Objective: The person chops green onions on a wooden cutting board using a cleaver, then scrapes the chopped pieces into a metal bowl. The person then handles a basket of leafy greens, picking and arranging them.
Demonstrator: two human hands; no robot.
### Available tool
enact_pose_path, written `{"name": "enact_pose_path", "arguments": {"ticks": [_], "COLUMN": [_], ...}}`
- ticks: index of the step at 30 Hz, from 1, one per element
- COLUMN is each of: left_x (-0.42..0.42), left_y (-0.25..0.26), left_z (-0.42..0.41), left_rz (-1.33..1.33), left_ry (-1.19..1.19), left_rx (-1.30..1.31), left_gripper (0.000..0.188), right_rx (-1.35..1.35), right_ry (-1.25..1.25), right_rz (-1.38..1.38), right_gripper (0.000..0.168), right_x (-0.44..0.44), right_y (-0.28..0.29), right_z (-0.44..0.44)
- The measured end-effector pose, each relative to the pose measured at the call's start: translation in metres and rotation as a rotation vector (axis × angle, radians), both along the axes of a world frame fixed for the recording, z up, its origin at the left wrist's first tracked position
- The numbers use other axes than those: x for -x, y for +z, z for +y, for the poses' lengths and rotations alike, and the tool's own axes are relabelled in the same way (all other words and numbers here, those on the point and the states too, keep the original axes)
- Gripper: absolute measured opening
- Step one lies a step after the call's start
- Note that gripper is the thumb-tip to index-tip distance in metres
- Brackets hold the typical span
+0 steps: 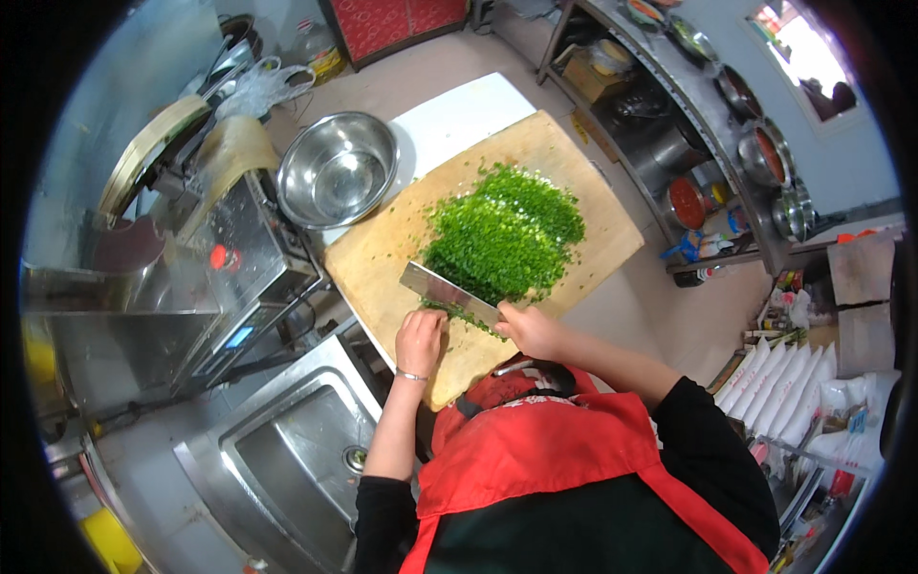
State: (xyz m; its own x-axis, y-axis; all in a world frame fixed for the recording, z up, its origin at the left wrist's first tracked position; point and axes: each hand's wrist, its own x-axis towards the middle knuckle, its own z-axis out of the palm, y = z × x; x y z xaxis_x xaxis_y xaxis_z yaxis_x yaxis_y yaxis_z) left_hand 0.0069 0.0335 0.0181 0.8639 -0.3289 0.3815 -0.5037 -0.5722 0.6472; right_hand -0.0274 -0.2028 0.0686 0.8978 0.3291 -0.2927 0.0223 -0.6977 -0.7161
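Note:
A large heap of finely chopped green herbs, apparently scallions [502, 229], covers the middle of a wooden cutting board [373, 265]. My right hand [529, 328] grips the handle end of a cleaver [450, 290]. Its broad steel blade slants up to the left along the near edge of the heap. A thin strip of chopped greens [470, 318] lies on the near side of the blade. My left hand [419, 339] rests low by the left end of that strip, fingers bent downward; whether it pinches any greens is hidden.
Beyond the board's left corner stands a steel bowl [337, 171] on a white surface [466, 107]. A steel sink [301, 445] is at my lower left, below a metal machine [251, 237] with a lit display. Shelving [645, 64] with bowls and pots runs along the right.

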Motion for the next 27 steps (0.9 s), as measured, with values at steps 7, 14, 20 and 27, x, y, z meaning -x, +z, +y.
{"name": "enact_pose_path", "arguments": {"ticks": [7, 14, 20, 27], "left_x": [-0.005, 0.007, 0.017, 0.023], "left_y": [0.030, 0.022, 0.028, 0.021], "left_z": [-0.025, -0.008, 0.003, 0.004], "left_rz": [-0.173, 0.099, 0.023, 0.095], "left_ry": [0.029, 0.061, 0.164, 0.218], "left_rx": [-0.083, -0.002, -0.094, -0.091], "left_gripper": [0.029, 0.012, 0.005, 0.007], "right_rx": [0.235, 0.554, 0.676, 0.695], "right_ry": [-0.263, -0.504, -0.533, -0.246], "right_rz": [-0.376, -0.423, -0.187, -0.210], "right_gripper": [0.019, 0.016, 0.025, 0.029], "right_x": [-0.024, -0.080, -0.129, -0.133], "right_y": [0.023, -0.005, -0.025, -0.016], "right_z": [-0.068, -0.174, -0.193, -0.166]}}
